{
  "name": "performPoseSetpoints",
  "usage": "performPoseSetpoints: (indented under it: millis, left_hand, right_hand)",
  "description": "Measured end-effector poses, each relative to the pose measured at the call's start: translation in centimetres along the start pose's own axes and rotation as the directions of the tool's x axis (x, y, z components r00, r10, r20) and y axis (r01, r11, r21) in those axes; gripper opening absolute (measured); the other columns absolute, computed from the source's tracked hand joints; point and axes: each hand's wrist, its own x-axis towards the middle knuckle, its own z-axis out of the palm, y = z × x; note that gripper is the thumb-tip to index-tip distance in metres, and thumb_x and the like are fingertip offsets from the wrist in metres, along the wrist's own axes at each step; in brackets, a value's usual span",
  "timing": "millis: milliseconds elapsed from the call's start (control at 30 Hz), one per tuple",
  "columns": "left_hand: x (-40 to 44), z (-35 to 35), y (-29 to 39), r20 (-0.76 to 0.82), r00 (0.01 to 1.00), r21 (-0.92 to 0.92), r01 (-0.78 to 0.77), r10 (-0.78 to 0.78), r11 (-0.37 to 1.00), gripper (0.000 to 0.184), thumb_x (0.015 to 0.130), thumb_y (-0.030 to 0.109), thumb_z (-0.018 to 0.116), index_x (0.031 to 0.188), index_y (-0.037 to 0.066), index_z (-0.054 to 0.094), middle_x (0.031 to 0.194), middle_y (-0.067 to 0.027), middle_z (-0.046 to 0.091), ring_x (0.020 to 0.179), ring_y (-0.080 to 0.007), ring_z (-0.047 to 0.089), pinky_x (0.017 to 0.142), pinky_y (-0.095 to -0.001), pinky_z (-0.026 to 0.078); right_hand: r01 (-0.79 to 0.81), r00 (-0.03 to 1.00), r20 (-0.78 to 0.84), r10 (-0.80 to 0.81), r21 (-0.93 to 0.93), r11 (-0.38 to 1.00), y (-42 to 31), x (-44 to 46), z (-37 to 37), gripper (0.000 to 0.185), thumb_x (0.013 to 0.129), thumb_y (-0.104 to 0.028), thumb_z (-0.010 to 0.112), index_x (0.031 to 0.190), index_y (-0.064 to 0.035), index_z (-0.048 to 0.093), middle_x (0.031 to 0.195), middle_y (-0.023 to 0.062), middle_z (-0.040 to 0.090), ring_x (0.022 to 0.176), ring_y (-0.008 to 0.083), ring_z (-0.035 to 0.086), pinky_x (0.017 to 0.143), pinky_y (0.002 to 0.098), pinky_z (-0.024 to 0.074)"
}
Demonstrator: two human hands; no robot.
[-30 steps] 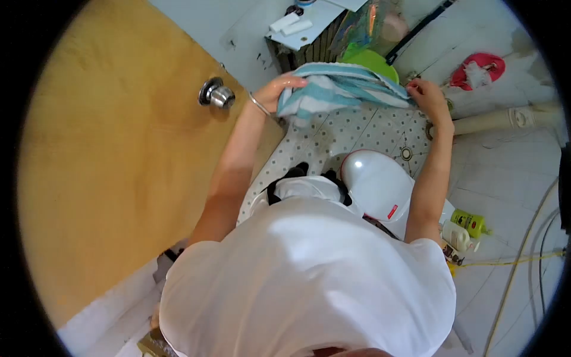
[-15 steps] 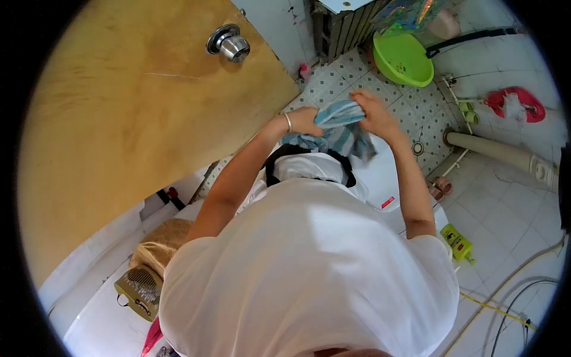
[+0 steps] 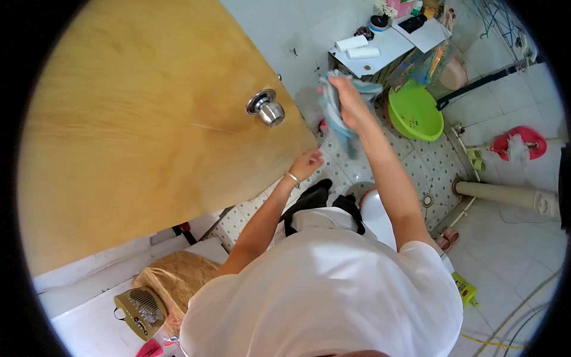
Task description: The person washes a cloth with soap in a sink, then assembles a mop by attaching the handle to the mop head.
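My right hand [image 3: 350,102] is raised in front of me, its fingers closed round a bunched blue-and-white striped cloth [image 3: 335,116]. Folds of the cloth hang below the hand and stick out to its right, partly blurred. Lower and to the left is my left hand [image 3: 307,164], with a bracelet at the wrist. Its fingers are loosely bent and apart, with nothing in them, close to the edge of the wooden door [image 3: 178,149].
A round metal knob [image 3: 267,109] juts from the door. Beyond the cloth, a white-topped cabinet [image 3: 386,52] carries rolls and small items. A green basin [image 3: 421,122] leans near the right wall, above a pipe [image 3: 505,195]. A white rounded surface [image 3: 379,219] lies by my legs.
My left hand has let go of the cloth and dropped lower in view. My right hand has carried the cloth up and forward, toward the cabinet. The view has tilted up, showing the cabinet top.
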Motion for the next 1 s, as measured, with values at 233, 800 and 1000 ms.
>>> performPoseSetpoints:
  millis: [233,800,1000]
  left_hand:
    - [-3.6,-1.7,-5.1,-0.009,0.996,-0.101,0.093,-0.094,0.991,0.028,0.086,0.02,0.059,0.107,0.002,0.057,0.1,-0.0066,0.061,0.089,-0.0139,0.057,0.08,-0.0268,0.046]
    - [-1.2,-4.5,-4.4,0.263,0.963,0.124,0.026,-0.059,0.992,0.032,0.085,0.022,0.058,0.11,0.002,0.056,0.101,-0.0102,0.062,0.09,-0.0193,0.059,0.081,-0.031,0.047]
    - [1.0,-4.0,-3.3,0.376,0.925,0.124,-0.004,-0.043,0.992,0.028,0.083,0.019,0.059,0.106,0.003,0.057,0.098,-0.0105,0.063,0.085,-0.0197,0.061,0.077,-0.0305,0.048]
  right_hand:
    - [0.149,0.984,-0.089,-0.154,-0.059,0.987,1.9,12.0,5.1,0.036,0.083,-0.02,0.052,0.113,-0.002,0.045,0.097,0.014,0.057,0.091,0.0264,0.054,0.071,0.0394,0.0444]
    - [0.405,0.571,0.008,-0.821,-0.872,0.274,5.3,11.3,5.6,0.043,0.073,-0.017,0.067,0.109,-0.0068,0.045,0.094,0.0189,0.054,0.09,0.0384,0.055,0.076,0.0431,0.0446]
    - [0.272,0.872,-0.025,-0.489,-0.806,0.526,8.4,13.2,1.8,0.063,0.074,-0.027,0.066,0.128,-0.0089,0.039,0.131,0.0207,0.041,0.11,0.0345,0.048,0.089,0.0424,0.0414]
